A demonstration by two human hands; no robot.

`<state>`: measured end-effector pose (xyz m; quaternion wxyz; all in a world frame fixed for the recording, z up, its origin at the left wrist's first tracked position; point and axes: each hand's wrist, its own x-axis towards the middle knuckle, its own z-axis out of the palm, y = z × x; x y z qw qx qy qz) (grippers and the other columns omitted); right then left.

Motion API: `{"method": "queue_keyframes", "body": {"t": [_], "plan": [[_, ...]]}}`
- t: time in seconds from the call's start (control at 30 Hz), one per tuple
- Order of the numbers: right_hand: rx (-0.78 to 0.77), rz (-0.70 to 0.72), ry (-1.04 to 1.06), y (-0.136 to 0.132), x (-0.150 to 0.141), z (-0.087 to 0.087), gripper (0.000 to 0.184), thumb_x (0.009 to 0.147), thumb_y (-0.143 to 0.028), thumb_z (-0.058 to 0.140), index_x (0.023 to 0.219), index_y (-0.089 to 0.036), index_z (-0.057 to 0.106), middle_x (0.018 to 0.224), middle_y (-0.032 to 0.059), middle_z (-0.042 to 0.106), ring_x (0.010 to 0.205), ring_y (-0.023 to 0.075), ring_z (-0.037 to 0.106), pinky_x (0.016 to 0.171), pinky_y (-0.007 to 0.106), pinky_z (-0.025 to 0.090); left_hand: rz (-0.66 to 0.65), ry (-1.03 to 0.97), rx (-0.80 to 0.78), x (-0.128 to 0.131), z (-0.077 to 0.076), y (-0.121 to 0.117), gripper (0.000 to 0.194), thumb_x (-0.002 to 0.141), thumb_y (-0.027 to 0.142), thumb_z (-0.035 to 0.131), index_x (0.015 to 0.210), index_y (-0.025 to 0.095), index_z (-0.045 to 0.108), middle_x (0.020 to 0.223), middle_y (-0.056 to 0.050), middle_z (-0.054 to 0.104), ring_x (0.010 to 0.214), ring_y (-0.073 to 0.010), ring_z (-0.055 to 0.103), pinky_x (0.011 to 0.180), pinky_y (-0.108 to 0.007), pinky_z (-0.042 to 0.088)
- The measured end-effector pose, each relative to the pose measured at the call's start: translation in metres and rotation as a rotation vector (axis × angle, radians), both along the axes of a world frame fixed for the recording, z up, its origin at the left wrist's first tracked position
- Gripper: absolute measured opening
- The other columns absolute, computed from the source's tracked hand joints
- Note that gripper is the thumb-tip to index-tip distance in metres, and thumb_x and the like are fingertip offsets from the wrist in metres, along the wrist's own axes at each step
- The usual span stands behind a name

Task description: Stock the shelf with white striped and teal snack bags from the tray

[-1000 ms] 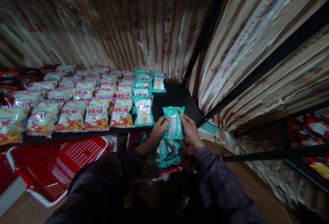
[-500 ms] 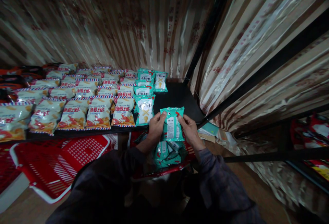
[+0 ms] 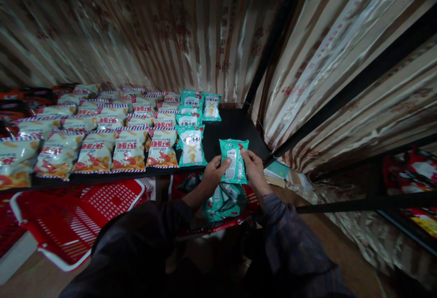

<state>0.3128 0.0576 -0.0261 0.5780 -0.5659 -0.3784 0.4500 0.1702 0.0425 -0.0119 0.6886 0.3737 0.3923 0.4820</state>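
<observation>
Between my two hands is a teal snack bag (image 3: 235, 163), its printed back towards me, held just in front of the shelf edge. My left hand (image 3: 215, 172) pinches its left side, thumb on the face of the bag. On the right side, my right hand (image 3: 253, 168) grips it with thumb and fingers. Below lies a red basket (image 3: 252, 197) with more teal bags (image 3: 220, 204) in it. Beyond my left hand, a teal-and-white bag (image 3: 191, 145) stands at the front of a short row on the black shelf (image 3: 235, 129).
Rows of white snack bags (image 3: 129, 150) fill the shelf's left part. A red basket (image 3: 82, 216) with white handles sits below. A black post (image 3: 273, 38) rises at the shelf's corner before striped curtains (image 3: 205, 29). A black bar (image 3: 341, 209) crosses at right.
The teal bag has moved slightly right and up, towards the shelf, with both hands. My left hand's hold has slid lower on its side.
</observation>
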Motion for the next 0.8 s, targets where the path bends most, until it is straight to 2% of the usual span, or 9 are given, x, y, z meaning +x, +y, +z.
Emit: {"method": "queue_keyframes", "body": {"t": [0.23, 0.37, 0.5, 0.6, 0.67, 0.8], "plan": [[0.013, 0.005, -0.013, 0.002, 0.000, -0.003, 0.048, 0.070, -0.067, 0.068, 0.069, -0.019, 0.064, 0.056, -0.0059, 0.055, 0.052, 0.0108, 0.044, 0.050, 0.023, 0.036, 0.075, -0.005, -0.007, 0.001, -0.002, -0.001, 0.050, 0.067, 0.049, 0.079, 0.102, 0.015, 0.067, 0.089, -0.006, 0.075, 0.088, -0.0232, 0.069, 0.075, -0.032, 0.052], [0.039, 0.135, -0.027, -0.002, -0.002, 0.004, 0.048, 0.076, -0.066, 0.063, 0.086, -0.020, 0.069, 0.073, -0.0021, 0.068, 0.067, 0.0152, 0.058, 0.061, 0.025, 0.046, 0.124, 0.000, 0.001, -0.003, -0.003, 0.008, 0.055, 0.063, 0.053, 0.080, 0.099, 0.015, 0.067, 0.088, -0.007, 0.075, 0.084, -0.0232, 0.069, 0.074, -0.032, 0.052], [-0.003, 0.250, -0.066, -0.009, 0.002, 0.016, 0.050, 0.073, -0.060, 0.071, 0.102, -0.020, 0.069, 0.084, 0.0009, 0.072, 0.079, 0.0187, 0.064, 0.073, 0.030, 0.051, 0.161, 0.019, 0.009, -0.006, -0.002, 0.016, 0.056, 0.062, 0.054, 0.081, 0.099, 0.014, 0.067, 0.085, -0.007, 0.075, 0.080, -0.0221, 0.069, 0.070, -0.031, 0.052], [-0.109, 0.401, -0.019, -0.013, 0.009, 0.021, 0.058, 0.067, -0.050, 0.080, 0.114, -0.022, 0.064, 0.079, -0.0006, 0.071, 0.074, 0.0174, 0.065, 0.068, 0.029, 0.053, 0.188, 0.038, 0.014, -0.006, -0.001, 0.018, 0.056, 0.061, 0.054, 0.081, 0.097, 0.014, 0.066, 0.085, -0.007, 0.075, 0.072, -0.0189, 0.067, 0.064, -0.028, 0.052], [-0.172, 0.507, 0.020, -0.015, 0.014, 0.022, 0.060, 0.063, -0.043, 0.084, 0.115, -0.022, 0.062, 0.078, -0.0014, 0.071, 0.069, 0.0155, 0.065, 0.064, 0.028, 0.053, 0.209, 0.036, 0.024, -0.005, -0.001, 0.018, 0.053, 0.061, 0.053, 0.081, 0.095, 0.014, 0.066, 0.087, -0.007, 0.075, 0.070, -0.0172, 0.066, 0.064, -0.027, 0.052], [-0.179, 0.558, 0.034, -0.017, 0.017, 0.024, 0.055, 0.063, -0.037, 0.085, 0.110, -0.021, 0.062, 0.071, -0.0036, 0.070, 0.055, 0.0101, 0.060, 0.054, 0.023, 0.050, 0.213, 0.028, 0.053, -0.006, 0.000, 0.018, 0.047, 0.066, 0.052, 0.079, 0.092, 0.015, 0.066, 0.090, -0.007, 0.074, 0.073, -0.0164, 0.066, 0.065, -0.026, 0.052]]}}
